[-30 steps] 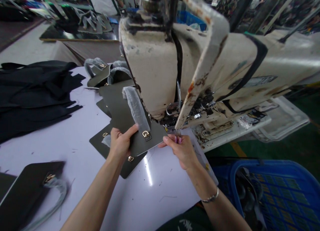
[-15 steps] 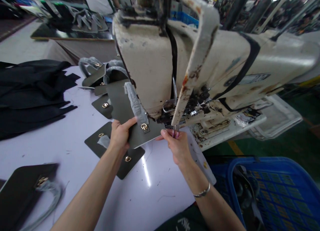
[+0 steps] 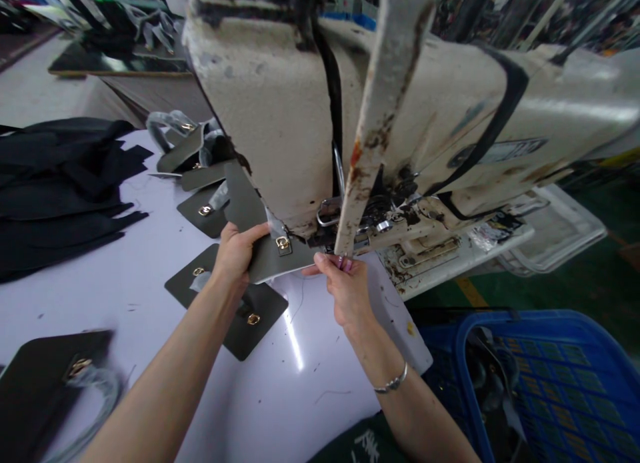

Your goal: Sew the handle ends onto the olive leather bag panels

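An olive-grey bag panel (image 3: 265, 257) with a gold ring fitting (image 3: 283, 243) lies under the head of the sewing machine (image 3: 270, 116). My left hand (image 3: 235, 253) grips its left side, thumb on top and fingers underneath. At the panel's right corner, beside the presser foot area, my right hand (image 3: 345, 283) pinches the edge. A small pink item (image 3: 345, 263) shows at the right fingers; its kind is unclear. The needle is hidden behind the machine's rusty lever (image 3: 363, 156). Most of the panel's wrapped handle is out of sight behind the machine head.
More panels with gold fittings (image 3: 253, 319) lie below and behind the held one. A dark panel with a wrapped handle (image 3: 50, 369) rests at lower left. Black fabric pieces (image 3: 60, 189) are stacked at left. A blue basket (image 3: 545, 323) stands at lower right.
The panel and both hands have shifted slightly left and up in the picture. The machine head looks nearer and now covers most of the wrapped handle. Both hands keep their hold.
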`<state>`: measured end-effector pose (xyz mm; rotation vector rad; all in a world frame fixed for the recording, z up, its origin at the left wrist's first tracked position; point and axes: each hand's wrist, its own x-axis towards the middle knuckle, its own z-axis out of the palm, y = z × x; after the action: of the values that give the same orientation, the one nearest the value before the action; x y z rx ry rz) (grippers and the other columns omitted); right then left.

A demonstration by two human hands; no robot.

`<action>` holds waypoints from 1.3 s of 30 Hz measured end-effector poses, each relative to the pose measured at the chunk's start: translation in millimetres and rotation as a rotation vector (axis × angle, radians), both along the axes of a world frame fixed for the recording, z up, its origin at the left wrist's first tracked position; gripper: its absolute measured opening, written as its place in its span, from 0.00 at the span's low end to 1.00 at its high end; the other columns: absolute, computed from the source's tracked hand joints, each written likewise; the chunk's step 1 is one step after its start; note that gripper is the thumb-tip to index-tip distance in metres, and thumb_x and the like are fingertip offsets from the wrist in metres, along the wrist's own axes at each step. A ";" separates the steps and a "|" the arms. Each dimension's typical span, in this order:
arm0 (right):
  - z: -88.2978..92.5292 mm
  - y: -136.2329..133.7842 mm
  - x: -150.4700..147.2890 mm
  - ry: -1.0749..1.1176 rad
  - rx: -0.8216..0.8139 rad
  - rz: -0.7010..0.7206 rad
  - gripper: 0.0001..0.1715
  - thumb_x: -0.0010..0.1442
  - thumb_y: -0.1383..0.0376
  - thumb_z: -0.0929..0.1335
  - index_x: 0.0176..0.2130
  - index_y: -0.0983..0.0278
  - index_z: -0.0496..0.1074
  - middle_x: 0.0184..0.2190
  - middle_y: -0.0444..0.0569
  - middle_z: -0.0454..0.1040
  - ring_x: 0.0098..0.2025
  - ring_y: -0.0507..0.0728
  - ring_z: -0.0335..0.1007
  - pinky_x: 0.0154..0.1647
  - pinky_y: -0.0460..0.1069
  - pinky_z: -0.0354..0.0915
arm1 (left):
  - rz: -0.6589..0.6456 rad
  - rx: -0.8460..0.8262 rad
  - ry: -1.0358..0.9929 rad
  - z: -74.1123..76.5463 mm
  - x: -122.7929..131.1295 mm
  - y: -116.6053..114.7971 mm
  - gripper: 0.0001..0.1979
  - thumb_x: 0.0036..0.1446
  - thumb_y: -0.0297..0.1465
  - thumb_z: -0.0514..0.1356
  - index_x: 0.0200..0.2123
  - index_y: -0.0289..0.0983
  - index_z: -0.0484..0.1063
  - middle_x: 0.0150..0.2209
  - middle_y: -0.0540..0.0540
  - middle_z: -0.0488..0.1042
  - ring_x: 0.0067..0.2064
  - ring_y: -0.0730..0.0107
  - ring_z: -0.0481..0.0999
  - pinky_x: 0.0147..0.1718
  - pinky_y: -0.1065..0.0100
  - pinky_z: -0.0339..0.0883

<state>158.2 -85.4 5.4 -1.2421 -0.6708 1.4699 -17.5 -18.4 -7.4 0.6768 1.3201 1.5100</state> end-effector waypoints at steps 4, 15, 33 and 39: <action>-2.7 -0.3 -3.0 0.034 0.007 -0.020 0.19 0.52 0.52 0.76 0.22 0.65 0.81 0.24 0.52 0.78 0.28 0.52 0.66 0.25 0.46 0.56 | 0.023 -0.016 0.031 3.2 1.6 0.9 0.31 0.37 0.29 0.75 0.49 0.35 0.76 0.39 0.47 0.83 0.35 0.65 0.79 0.35 0.66 0.75; -5.0 -5.5 -17.6 0.050 -0.005 -0.131 0.25 0.49 0.52 0.78 0.18 0.62 0.67 0.17 0.41 0.61 0.25 0.51 0.60 0.27 0.47 0.59 | 0.023 0.033 0.047 -0.2 0.5 0.2 0.25 0.40 0.28 0.75 0.45 0.37 0.76 0.38 0.50 0.83 0.36 0.65 0.80 0.37 0.67 0.75; -10.0 3.7 -52.9 0.174 -0.042 -0.367 0.21 0.48 0.58 0.77 0.18 0.61 0.66 0.20 0.43 0.66 0.26 0.52 0.61 0.31 0.49 0.65 | 0.097 0.076 0.055 0.7 2.6 -6.1 0.26 0.43 0.31 0.75 0.48 0.37 0.78 0.40 0.49 0.83 0.38 0.65 0.80 0.40 0.64 0.77; -15.7 4.0 -54.8 0.157 -0.028 -0.385 0.17 0.49 0.58 0.77 0.20 0.63 0.71 0.21 0.44 0.69 0.27 0.53 0.64 0.32 0.50 0.67 | 0.151 0.143 0.053 3.3 7.9 -17.0 0.24 0.43 0.28 0.73 0.47 0.36 0.78 0.42 0.47 0.83 0.39 0.64 0.81 0.41 0.63 0.79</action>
<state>103.4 -81.4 -10.4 -1.1856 -0.2860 1.2405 -9.6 -35.5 -4.1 0.7246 1.3373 1.7316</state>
